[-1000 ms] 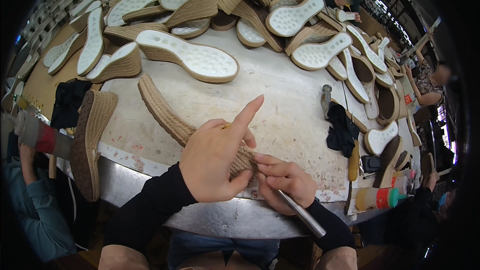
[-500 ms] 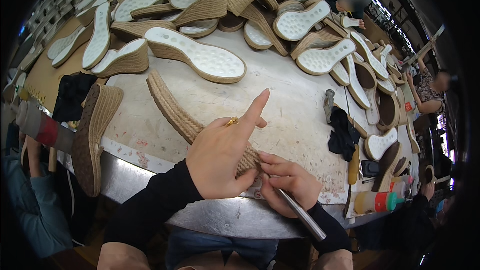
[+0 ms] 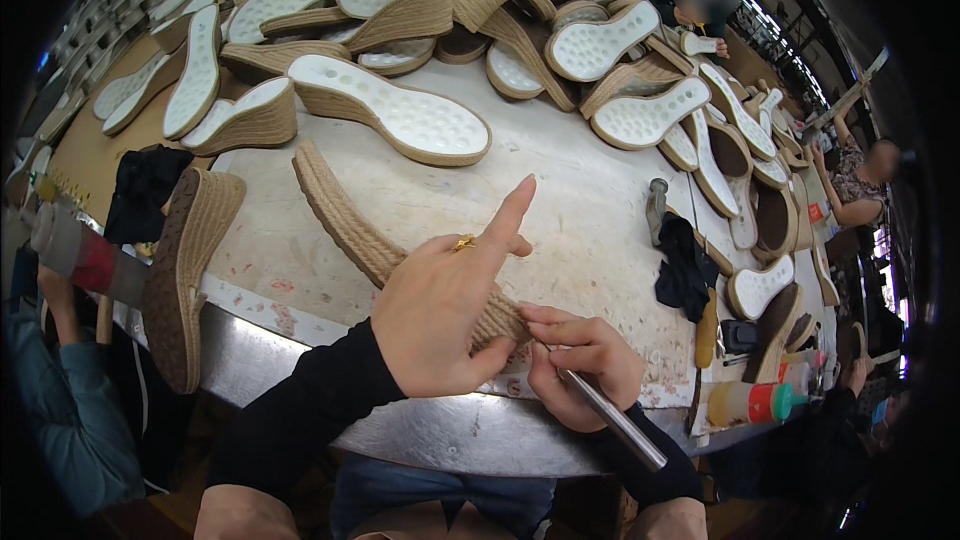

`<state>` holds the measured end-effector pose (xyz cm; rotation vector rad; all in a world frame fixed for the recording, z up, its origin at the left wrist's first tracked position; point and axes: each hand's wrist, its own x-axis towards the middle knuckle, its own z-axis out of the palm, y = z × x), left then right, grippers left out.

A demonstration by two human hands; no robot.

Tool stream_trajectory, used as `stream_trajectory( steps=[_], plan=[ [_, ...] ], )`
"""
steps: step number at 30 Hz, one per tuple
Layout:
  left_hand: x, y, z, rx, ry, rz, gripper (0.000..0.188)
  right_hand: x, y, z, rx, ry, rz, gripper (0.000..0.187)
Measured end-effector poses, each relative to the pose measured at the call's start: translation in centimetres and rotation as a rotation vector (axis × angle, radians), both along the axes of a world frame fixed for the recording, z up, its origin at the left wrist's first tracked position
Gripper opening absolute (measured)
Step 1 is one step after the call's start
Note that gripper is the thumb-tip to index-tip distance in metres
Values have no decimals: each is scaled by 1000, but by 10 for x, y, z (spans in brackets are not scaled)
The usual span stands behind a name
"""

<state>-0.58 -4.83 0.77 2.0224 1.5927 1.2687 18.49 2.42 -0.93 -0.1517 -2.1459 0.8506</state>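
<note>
A wedge shoe sole (image 3: 345, 222) wrapped in braided tan rope lies on its edge on the worktable, its narrower end toward me. Across that sole rests my left hand (image 3: 435, 315), thumb on the near side, index finger stretched forward, a gold ring on one finger; its other fingers are partly hidden. My right hand (image 3: 590, 365) pinches a slim metal tool (image 3: 622, 428) with a round silver handle that slants down to the right. The tool's thin tip meets the rope at the sole's near end, and the fingers partly cover that spot.
A pile of rope-wrapped wedge soles (image 3: 400, 120) spreads across the back and right. One more sole (image 3: 190, 280) stands at left beside a bottle (image 3: 85, 255). At right are a hammer (image 3: 656, 210), black cloth (image 3: 685, 265) and a glue bottle (image 3: 750, 403). Other people work on both sides.
My right hand and the metal tool have shifted slightly to the right, away from the sole's end. The left hand and the sole have hardly moved.
</note>
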Motion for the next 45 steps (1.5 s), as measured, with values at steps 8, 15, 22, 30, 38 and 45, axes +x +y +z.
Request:
stream_trajectory(
  steps=[8, 15, 22, 30, 38, 45],
  plan=[
    [1, 0, 0, 1, 1, 0, 112, 3, 0, -1, -5, -33, 36, 27],
    [1, 0, 0, 2, 10, 2, 112, 1, -4, -3, -11, -1, 3, 26],
    [0, 0, 0, -2, 1, 0, 112, 1, -2, -3, -16, 2, 17, 26],
    [0, -1, -1, -5, 4, 1, 112, -3, -5, 3, 137, -51, -32, 30],
    [0, -1, 1, -16, -3, 0, 112, -1, -5, -1, -28, -3, -35, 27],
    [0, 0, 0, -8, 3, -1, 112, -2, -5, 0, 6, -19, -40, 28]
  ],
)
